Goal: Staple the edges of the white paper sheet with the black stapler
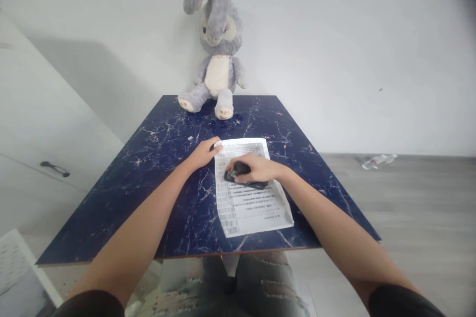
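A printed white sheet of paper (256, 215), maybe a thin stack, lies on the dark blue marbled table (178, 131). Its edges curl slightly, and rows of text and dark marks cover it. My left hand (204, 153) is at its far left corner, thumb and fingers closed around the edge. A small dark patch shows between these fingers; I cannot make out what it is. My right hand (256, 167) grips a black tool with a rounded top and a long flat base (256, 184). That base lies over the middle of the page, and the fingers partly cover the tool.
A grey plush rabbit (217, 74) sits at the table's far edge against the white wall. A tiny pale scrap (190, 137) lies left of the paper. On the floor to the right is a clear plastic bottle (379, 161). A white cabinet with a dark handle (55, 168) stands left.
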Available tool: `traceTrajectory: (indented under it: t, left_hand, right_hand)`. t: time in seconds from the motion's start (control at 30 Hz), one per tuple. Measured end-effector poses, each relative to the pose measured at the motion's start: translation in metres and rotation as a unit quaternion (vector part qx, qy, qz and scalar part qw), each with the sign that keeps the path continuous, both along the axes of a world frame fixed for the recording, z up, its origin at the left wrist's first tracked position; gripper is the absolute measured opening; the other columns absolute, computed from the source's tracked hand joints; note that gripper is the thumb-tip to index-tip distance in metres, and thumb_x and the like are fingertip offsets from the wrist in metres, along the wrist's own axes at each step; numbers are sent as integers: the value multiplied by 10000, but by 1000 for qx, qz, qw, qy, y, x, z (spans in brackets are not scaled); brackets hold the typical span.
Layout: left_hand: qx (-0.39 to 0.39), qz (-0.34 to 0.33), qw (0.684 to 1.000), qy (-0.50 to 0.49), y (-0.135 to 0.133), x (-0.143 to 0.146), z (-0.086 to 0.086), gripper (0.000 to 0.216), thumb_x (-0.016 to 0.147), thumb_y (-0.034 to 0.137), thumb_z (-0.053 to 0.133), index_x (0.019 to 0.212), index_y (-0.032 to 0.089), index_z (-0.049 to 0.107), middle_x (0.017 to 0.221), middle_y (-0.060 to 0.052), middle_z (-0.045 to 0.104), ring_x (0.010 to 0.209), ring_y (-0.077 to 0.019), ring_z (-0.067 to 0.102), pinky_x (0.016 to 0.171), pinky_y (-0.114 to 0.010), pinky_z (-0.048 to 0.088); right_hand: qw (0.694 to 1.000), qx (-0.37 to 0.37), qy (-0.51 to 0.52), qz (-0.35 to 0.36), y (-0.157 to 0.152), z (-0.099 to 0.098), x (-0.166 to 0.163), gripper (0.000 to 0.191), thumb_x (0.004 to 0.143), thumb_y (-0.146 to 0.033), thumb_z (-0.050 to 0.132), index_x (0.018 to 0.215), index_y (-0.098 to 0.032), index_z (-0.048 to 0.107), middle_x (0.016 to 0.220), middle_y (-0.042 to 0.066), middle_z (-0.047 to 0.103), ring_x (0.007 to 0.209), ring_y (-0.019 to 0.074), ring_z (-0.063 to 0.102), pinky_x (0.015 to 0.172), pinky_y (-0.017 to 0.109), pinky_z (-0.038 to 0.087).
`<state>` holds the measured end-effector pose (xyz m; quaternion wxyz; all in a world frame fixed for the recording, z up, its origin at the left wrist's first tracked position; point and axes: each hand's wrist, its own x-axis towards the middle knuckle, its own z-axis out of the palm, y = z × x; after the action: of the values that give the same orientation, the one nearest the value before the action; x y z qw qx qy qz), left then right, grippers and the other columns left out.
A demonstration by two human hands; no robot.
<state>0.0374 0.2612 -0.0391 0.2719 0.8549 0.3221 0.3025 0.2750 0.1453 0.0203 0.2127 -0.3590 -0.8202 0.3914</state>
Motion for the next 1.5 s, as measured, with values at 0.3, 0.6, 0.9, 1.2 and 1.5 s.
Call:
traceTrajectory:
  t: [0.3,0.6,0.9,1.2,1.5]
  left_hand:
    - [-138,-41,970,-196,-6,8,3,351,954,513,638,953,163,660,851,-36,687,769,-193,652,721,-300,503]
    - [-151,-87,970,-169,-14,14,9,284,871,401,763,939,179,599,881,-15,664,797,-154,627,740,-269,483]
    - [-170,-52,970,-163,-27,33,7,283,905,389,681,911,228,448,680,55,498,570,-110,462,546,-238,346]
    - [-176,36,933,-312,-13,20,6,297,858,406,736,1017,162,681,886,-31,720,775,-182,658,727,-290,511]
    - [-140,68,924,-349,-2,8,6,323,842,429,771,1021,166,715,908,-38,733,790,-180,658,745,-285,512]
  right_hand:
    - [733,-117,610,-276,18,7,22,287,750,-290,757,1012,-260,643,974,10,728,878,210,699,818,380,620]
    - [697,-29,644,-314,24,1,30,358,714,-203,704,1062,-274,659,970,-25,699,897,186,694,861,381,609]
    - [747,5,566,-350,18,6,24,358,735,-333,651,1089,-295,618,1079,13,683,1018,238,683,942,458,595]
    - [730,2,561,-390,39,-3,66,383,744,-495,715,1034,-276,595,977,19,716,940,239,707,828,401,616]
    - [897,-84,303,-311,41,-15,101,462,628,-271,731,1087,-234,681,898,0,738,779,218,709,758,365,572]
